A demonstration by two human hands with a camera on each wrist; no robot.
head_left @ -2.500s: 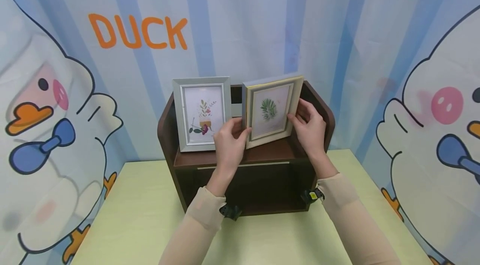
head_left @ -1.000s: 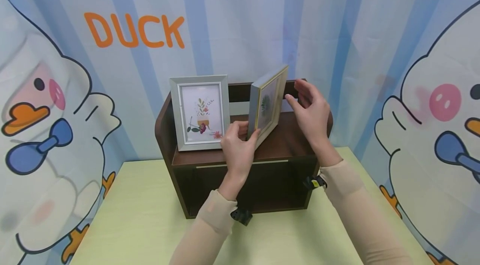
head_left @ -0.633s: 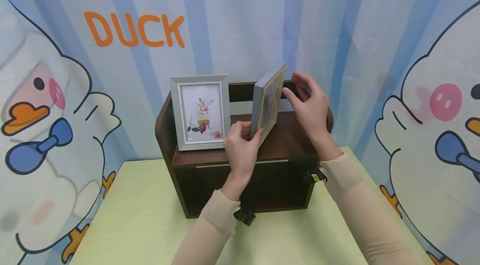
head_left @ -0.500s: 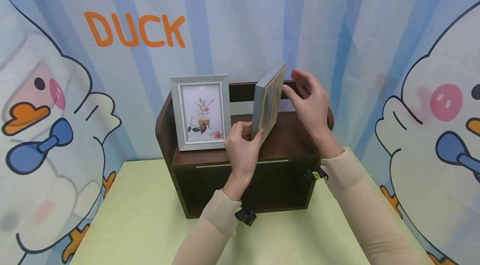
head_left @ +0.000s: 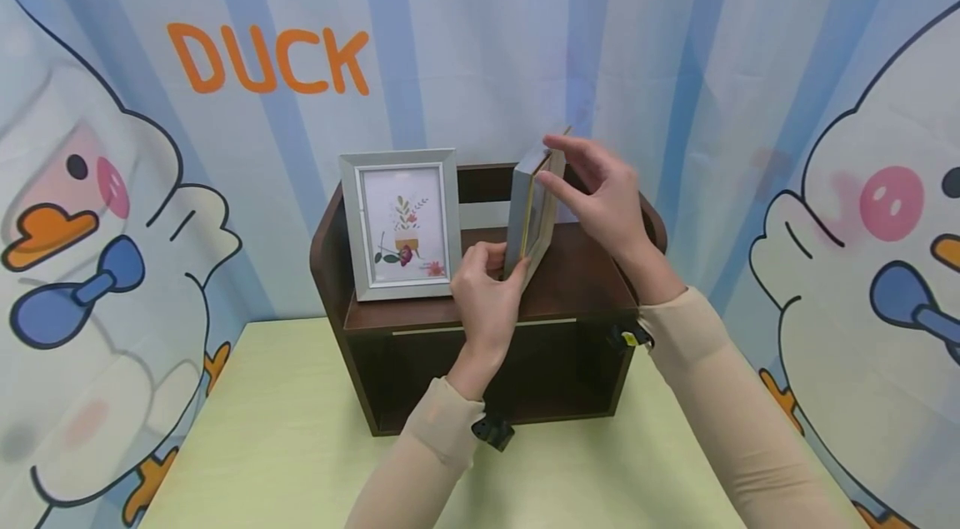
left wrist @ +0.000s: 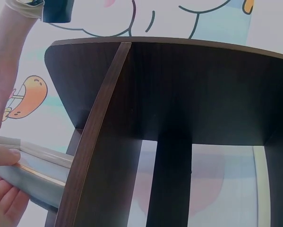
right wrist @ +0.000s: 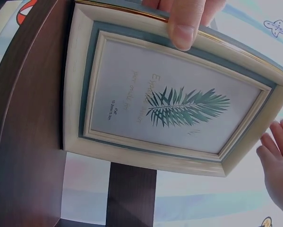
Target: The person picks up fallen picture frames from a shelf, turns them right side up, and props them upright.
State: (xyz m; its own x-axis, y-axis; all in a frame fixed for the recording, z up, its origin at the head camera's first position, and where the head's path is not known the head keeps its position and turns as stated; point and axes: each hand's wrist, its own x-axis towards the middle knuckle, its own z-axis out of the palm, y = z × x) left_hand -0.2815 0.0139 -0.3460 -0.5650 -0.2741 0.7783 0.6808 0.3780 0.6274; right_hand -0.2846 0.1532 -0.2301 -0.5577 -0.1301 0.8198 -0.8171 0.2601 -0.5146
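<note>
My left hand (head_left: 487,296) pinches the lower left edge of a cream picture frame (head_left: 519,208), thumb on its face and fingers behind. The frame stands turned nearly edge-on on the upper shelf; in the right wrist view a green leaf print (right wrist: 188,108) shows in it. Near its upper part is my right hand (head_left: 609,197), thumb and fingers apart, overlapping the frame in the head view; the right wrist view has these fingertips just off the frame's corner. To the left a grey picture frame (head_left: 450,221) with a potted-flower print stands upright on the same shelf.
The dark brown shelf unit (head_left: 577,279) has raised sides, a back rail and an open lower compartment. It stands on a pale green table (head_left: 285,396). A striped curtain (head_left: 480,37) with duck drawings hangs close behind and at both sides.
The cream frame has turned from facing forward to nearly edge-on, still held by my left hand. My right hand left its right edge, rose, and moved left toward its upper part.
</note>
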